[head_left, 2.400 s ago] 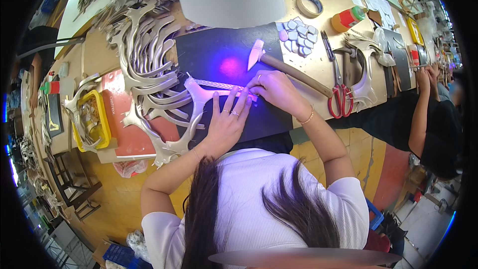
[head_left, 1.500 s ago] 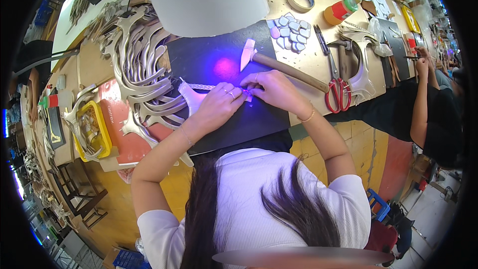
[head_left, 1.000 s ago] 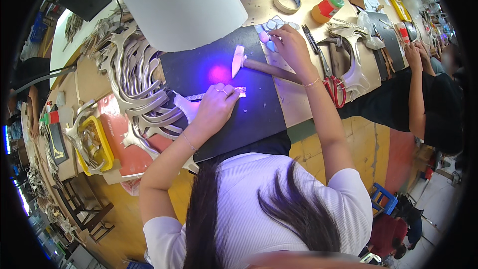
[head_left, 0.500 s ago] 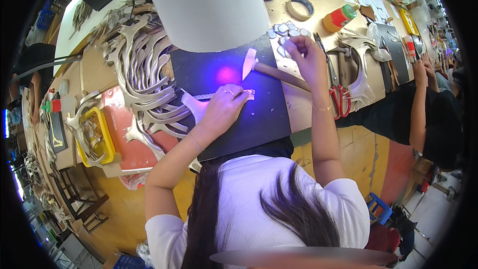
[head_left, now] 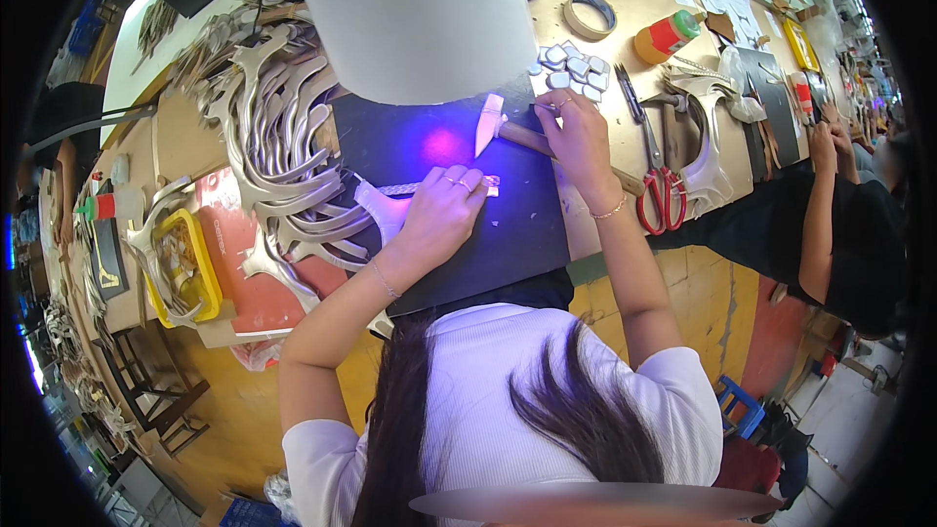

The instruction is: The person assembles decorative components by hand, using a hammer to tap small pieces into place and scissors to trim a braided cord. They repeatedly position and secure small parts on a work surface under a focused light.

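The left hand (head_left: 439, 210) is pressing the silver strip (head_left: 444, 185) flat; the right hand (head_left: 576, 127) is pinching a grey piece (head_left: 549, 105), which may be slipping onto the hammer (head_left: 508, 132).

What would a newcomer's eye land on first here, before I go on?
Probably the violet glow on the dark mat at the centre, under the big white lampshade. Beside it the left hand presses a pale strip flat on the mat, while the right hand reaches to the small grey pieces past a hammer. To the left lies a heap of curved silvery cut-outs.
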`<action>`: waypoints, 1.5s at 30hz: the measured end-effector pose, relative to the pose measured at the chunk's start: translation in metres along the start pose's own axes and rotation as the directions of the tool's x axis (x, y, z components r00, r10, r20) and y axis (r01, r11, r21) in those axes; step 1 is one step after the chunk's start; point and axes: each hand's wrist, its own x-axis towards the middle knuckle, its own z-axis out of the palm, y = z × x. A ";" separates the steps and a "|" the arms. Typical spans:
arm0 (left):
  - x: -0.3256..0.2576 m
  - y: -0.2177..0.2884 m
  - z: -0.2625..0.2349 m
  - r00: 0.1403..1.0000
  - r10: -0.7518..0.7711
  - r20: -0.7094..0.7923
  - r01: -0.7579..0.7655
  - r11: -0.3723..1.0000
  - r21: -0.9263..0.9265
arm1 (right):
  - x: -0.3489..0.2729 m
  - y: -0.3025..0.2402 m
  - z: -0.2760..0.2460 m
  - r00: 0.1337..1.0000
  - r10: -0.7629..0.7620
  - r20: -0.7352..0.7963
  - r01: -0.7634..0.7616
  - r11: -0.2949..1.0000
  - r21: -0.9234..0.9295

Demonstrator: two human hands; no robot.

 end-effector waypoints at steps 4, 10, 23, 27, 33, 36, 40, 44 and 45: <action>-0.001 0.000 0.002 1.000 -0.003 -0.007 0.003 1.000 -0.012 | -0.001 0.001 -0.005 0.989 0.114 0.092 -0.121 0.990 0.070; 0.000 -0.001 0.002 1.000 -0.005 -0.023 0.004 1.000 -0.028 | 0.001 0.009 -0.013 0.972 0.210 0.105 -0.233 0.919 0.319; 0.001 0.000 0.001 0.999 0.006 -0.037 -0.007 1.000 -0.021 | -0.003 0.032 -0.025 0.969 0.246 0.012 -0.244 0.951 0.190; 0.001 -0.002 0.001 0.999 -0.004 -0.044 0.002 1.000 -0.025 | -0.010 0.015 -0.038 0.922 0.354 0.156 -0.377 0.732 0.567; 0.001 -0.002 0.003 0.996 -0.004 -0.084 -0.002 0.997 -0.073 | -0.047 -0.027 -0.024 0.831 0.182 0.526 -0.483 0.706 0.518; 0.001 -0.002 0.002 0.996 -0.003 -0.086 -0.004 0.997 -0.081 | -0.056 -0.036 -0.020 0.872 0.104 0.479 -0.321 0.860 0.396; 0.002 -0.003 0.000 0.999 0.007 -0.043 -0.011 0.997 -0.075 | -0.057 -0.039 -0.015 0.929 -0.019 0.368 -0.139 0.907 0.396; 0.003 -0.003 -0.002 0.999 0.024 -0.047 -0.027 0.998 -0.065 | -0.058 -0.037 -0.010 0.934 -0.026 0.357 -0.119 0.918 0.379; 0.004 -0.003 -0.002 0.999 0.022 -0.048 -0.025 0.998 -0.064 | -0.058 -0.036 -0.010 0.936 -0.035 0.351 -0.106 0.921 0.374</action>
